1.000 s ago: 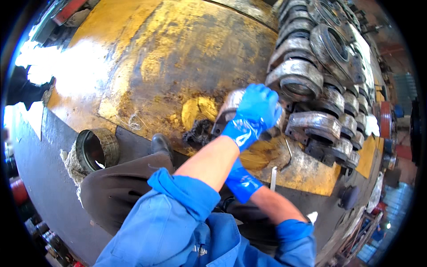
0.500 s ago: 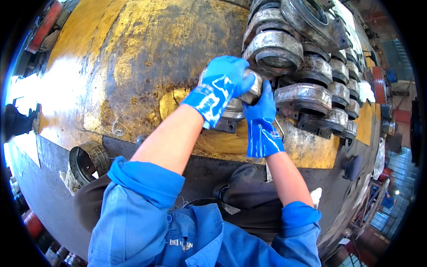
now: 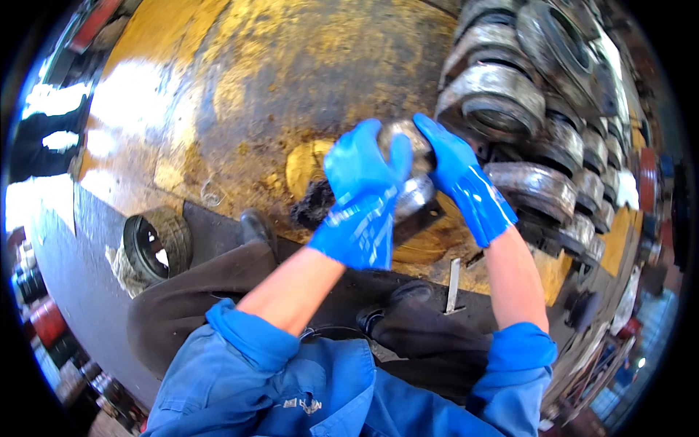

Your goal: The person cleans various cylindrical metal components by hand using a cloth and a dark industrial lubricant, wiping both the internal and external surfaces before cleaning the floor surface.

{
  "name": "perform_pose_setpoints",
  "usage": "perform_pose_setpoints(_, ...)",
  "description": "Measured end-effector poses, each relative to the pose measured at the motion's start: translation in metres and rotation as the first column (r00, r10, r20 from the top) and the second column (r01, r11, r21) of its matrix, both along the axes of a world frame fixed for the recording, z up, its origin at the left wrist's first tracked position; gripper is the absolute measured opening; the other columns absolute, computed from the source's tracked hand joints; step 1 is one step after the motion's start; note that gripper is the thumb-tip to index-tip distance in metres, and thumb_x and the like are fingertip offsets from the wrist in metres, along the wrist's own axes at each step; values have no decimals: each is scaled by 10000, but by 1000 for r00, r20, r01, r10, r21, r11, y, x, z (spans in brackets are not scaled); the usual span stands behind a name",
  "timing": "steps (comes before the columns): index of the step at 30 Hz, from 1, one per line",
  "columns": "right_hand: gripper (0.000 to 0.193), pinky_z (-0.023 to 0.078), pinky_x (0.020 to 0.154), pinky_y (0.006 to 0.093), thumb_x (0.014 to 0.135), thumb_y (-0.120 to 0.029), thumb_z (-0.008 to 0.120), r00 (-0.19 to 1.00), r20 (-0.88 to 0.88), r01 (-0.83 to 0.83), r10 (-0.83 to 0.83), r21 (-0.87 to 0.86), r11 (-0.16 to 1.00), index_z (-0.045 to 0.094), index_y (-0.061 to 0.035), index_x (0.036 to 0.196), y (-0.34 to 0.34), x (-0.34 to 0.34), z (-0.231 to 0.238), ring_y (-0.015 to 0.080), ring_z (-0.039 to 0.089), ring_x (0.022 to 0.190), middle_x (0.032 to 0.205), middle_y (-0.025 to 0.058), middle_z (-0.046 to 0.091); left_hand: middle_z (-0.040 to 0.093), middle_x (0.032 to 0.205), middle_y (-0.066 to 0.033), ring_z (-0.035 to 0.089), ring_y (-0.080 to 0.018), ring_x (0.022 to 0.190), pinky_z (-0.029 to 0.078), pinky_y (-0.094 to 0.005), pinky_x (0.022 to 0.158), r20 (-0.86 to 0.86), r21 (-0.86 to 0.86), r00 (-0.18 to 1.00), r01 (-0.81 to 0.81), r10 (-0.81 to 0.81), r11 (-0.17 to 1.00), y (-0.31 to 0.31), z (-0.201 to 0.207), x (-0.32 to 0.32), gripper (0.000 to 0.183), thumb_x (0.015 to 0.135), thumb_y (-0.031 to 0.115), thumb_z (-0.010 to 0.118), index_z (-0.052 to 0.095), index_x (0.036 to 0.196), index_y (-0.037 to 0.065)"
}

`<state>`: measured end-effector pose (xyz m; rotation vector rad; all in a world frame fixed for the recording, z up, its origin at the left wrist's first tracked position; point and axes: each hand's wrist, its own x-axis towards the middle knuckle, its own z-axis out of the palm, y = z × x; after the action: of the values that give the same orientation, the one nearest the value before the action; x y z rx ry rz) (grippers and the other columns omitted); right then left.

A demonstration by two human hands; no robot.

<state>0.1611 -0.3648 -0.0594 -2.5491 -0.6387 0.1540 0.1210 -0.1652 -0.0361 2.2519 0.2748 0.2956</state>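
Both my hands wear glossy blue rubber gloves. A worn, silvery round metal housing (image 3: pixel 408 138) stands between them over the yellowed worktop. My left hand (image 3: pixel 368 186) presses on its left side, thumb at the near face. My right hand (image 3: pixel 459 164) clasps the right side with its fingers stretched along the edge. Below the housing, between the gloves, shows a shiny metal piece with a dark flange (image 3: pixel 419 204); whether the two are one part I cannot tell. A dark, greasy clump (image 3: pixel 313 204) lies left of my left wrist.
Similar metal housings (image 3: pixel 491 95) are stacked in rows at the right. A round metal ring (image 3: pixel 156 244) with a rag stands on the grey floor at left. A flat metal strip (image 3: pixel 453 285) lies at the worktop's near edge. Another person's dark legs (image 3: pixel 47 138) show far left.
The view has shifted, so the stack appears farther right. My hands have turned the housing and now sit on opposite sides of it. The dark clump and metal strip have come into sight.
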Motion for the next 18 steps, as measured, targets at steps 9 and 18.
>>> perform_pose_setpoints(9,567,452,1152,410,907,-21,694,959,-154,271,-238,252,929,570,-52,1459,-65,-112,3,341,594,1349,1454,200,608,626,1305,-295,682,-432,963,543,-506,826,205,-16,958,210,-202,978,-49,21,-128,807,731,410,852,580,1349,-34)
perform_pose_setpoints(18,566,516,1034,419,919,-21,591,878,-233,344,-418,-299,890,564,-158,1467,-101,-133,55,371,655,1217,1370,215,643,611,1378,-265,606,-453,1232,455,-533,1075,290,-87,849,483,-442,871,6,11,-125,697,836,398,767,588,1374,-9)
